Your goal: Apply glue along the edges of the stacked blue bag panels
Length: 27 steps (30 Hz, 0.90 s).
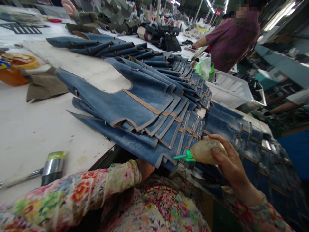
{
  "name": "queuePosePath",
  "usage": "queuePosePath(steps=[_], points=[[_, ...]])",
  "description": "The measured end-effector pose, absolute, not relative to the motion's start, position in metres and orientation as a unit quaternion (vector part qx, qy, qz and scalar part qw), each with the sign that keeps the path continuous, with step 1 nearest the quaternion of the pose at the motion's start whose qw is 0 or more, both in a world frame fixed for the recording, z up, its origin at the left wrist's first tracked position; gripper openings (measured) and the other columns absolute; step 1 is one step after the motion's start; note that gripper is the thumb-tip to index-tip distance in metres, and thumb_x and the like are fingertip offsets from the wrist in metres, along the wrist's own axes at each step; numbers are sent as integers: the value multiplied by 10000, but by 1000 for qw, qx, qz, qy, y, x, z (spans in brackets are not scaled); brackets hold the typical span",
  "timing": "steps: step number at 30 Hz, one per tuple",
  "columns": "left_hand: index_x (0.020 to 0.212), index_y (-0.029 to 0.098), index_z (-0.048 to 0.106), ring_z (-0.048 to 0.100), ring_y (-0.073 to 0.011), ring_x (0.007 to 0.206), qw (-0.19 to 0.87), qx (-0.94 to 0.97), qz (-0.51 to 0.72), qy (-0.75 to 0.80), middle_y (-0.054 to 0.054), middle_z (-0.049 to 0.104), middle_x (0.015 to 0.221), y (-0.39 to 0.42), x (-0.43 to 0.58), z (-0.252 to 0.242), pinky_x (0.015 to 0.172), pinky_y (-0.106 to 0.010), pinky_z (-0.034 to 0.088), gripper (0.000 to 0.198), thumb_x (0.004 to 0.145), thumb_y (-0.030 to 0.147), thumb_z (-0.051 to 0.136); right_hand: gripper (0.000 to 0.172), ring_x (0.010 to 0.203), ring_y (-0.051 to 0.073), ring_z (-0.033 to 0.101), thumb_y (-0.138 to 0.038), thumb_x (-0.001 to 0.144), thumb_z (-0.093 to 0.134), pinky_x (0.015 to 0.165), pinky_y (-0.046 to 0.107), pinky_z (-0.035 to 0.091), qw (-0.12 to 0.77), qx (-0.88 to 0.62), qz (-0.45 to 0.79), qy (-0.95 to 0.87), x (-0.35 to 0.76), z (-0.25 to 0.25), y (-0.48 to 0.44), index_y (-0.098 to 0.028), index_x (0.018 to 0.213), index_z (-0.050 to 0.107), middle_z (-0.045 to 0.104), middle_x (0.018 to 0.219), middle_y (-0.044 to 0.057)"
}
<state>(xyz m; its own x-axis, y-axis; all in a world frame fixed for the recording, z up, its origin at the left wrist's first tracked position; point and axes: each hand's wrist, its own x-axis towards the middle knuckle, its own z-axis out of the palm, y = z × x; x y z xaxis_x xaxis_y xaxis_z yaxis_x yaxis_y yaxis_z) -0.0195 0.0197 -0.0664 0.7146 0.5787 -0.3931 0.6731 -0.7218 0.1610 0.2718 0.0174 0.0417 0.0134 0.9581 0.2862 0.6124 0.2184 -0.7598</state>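
Observation:
My right hand is wrapped round a squeeze bottle with a yellowish, cloudy body and a green nozzle. The nozzle tip points left and is at the grey edge of a blue leather-like panel; whether it touches cannot be told. Beneath that panel's near edge is my left hand, its fingers hidden by the material. More blue panels fan out in an overlapping stack just beyond, with grey borders and tan strips across them.
A hammer-like metal tool lies at the left on the white table. Farther back are an orange tub, a brown scrap and dark bags. Another person stands behind a white plastic bin.

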Motion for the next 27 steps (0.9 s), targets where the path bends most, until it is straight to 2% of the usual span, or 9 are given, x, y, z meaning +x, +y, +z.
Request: queuePosePath(steps=[3, 7, 9, 13, 19, 23, 27], points=[[1020, 173, 659, 565, -294, 1031, 147, 913, -145, 353, -121, 642, 1077, 19, -20, -72, 948, -519, 394, 237, 805, 233, 581, 357, 1023, 244, 587, -459, 836, 550, 896, 387, 462, 419, -596, 187, -659, 276, 43, 29, -276, 1141, 570, 623, 1146, 55], [1034, 165, 655, 549, -314, 1072, 144, 918, -137, 343, -150, 612, 1155, 19, -22, -79, 953, -537, 384, 252, 801, 233, 588, 352, 1007, 241, 584, -434, 829, 567, 882, 379, 461, 431, -588, 125, -672, 277, 48, 34, -262, 1137, 570, 621, 1123, 60], [1027, 165, 654, 541, -313, 1088, 144, 918, -137, 343, -152, 601, 1182, 20, -21, -80, 954, -531, 384, 249, 794, 233, 600, 346, 1020, 241, 584, -427, 833, 561, 868, 365, 471, 424, -568, 142, -691, 276, 50, 30, -267, 1140, 569, 619, 1134, 56], [993, 176, 661, 556, -288, 1054, 136, 915, -146, 351, -118, 635, 1108, 23, -18, -74, 934, -495, 413, 222, 800, 264, 597, 341, 1027, 244, 584, -426, 842, 540, 870, 376, 478, 406, -555, 166, -707, 275, 50, 30, -268, 1144, 561, 616, 1137, 59], [1106, 170, 641, 533, -325, 1090, 142, 915, -196, 324, -147, 619, 1139, 21, -21, -64, 862, -474, 450, 324, 798, 258, 587, 364, 1029, 245, 557, -426, 832, 544, 910, 430, 450, 429, -579, 20, -693, 279, 50, 57, -238, 1143, 545, 586, 1118, 84], [1031, 154, 663, 546, -311, 1071, 126, 913, -165, 350, -148, 624, 1143, 18, -16, -72, 894, -481, 433, 254, 794, 203, 584, 351, 1020, 236, 558, -414, 837, 549, 912, 428, 449, 421, -568, 28, -707, 280, 51, 60, -237, 1141, 544, 587, 1113, 84], [1013, 148, 666, 523, -323, 1125, 155, 892, -186, 381, -154, 595, 1208, 18, -10, -77, 927, -494, 414, 263, 755, 184, 631, 366, 1040, 238, 553, -418, 840, 549, 930, 434, 442, 433, -577, 17, -693, 282, 49, 66, -233, 1155, 542, 577, 1133, 87]])
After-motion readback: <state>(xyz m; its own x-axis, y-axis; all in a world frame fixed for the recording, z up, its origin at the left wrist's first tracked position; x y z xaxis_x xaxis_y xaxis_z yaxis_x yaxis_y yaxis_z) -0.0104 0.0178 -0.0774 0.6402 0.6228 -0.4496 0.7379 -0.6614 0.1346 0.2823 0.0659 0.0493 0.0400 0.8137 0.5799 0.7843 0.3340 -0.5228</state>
